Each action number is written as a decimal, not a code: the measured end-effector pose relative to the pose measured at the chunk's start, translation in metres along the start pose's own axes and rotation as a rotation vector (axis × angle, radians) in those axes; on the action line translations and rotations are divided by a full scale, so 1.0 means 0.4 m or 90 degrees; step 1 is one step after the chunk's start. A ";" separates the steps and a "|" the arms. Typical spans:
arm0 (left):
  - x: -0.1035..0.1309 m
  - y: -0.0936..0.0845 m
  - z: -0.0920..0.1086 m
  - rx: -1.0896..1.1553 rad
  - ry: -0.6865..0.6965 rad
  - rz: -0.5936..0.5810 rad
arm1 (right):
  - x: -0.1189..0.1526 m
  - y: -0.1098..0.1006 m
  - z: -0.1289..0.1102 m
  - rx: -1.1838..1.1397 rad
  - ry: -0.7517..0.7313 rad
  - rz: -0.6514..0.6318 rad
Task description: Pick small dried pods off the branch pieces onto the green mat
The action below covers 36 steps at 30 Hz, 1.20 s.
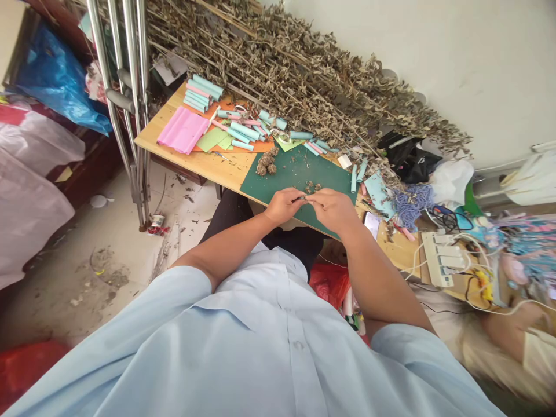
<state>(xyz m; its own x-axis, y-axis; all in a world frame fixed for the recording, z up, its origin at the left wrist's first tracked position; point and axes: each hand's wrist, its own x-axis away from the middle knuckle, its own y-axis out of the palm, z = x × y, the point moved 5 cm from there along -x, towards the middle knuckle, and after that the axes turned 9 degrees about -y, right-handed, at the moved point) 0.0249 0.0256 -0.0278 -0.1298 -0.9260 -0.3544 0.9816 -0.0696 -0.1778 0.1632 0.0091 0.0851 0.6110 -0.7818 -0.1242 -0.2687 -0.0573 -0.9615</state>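
My left hand (284,205) and my right hand (330,209) meet over the front part of a green mat (291,174). Both have their fingers pinched together, tip near tip, around something small and dark that I cannot make out. Just beyond the fingertips lie small brown dried bits (311,187). A cluster of brown dried clumps (267,162) rests on the mat's left part, beyond my left hand.
Blue and pink paper rolls (243,130) and pink sheets (182,130) cover the wooden table's left (163,152). Dried stalks (278,63) lean along the back. A phone (372,225) and power strip (438,260) lie right; crutches (130,104) stand left. Another person's arm (508,327) shows at right.
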 end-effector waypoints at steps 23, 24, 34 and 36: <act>0.003 0.001 0.004 -0.006 -0.020 -0.005 | -0.048 0.006 0.005 -0.003 -0.013 -0.098; 0.004 0.001 0.004 -0.006 -0.020 -0.003 | -0.049 0.006 0.004 -0.001 -0.009 -0.107; 0.000 0.001 0.006 -0.012 -0.007 -0.012 | -0.072 0.007 -0.010 0.035 0.009 -0.165; -0.001 0.000 0.005 -0.009 -0.009 -0.008 | -0.071 0.003 -0.012 0.032 0.008 -0.152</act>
<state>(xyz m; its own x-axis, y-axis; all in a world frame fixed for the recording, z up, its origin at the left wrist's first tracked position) 0.0254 0.0253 -0.0257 -0.1407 -0.9300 -0.3395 0.9777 -0.0765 -0.1956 0.1421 0.0282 0.0885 0.6435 -0.7575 0.1103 -0.0804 -0.2102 -0.9744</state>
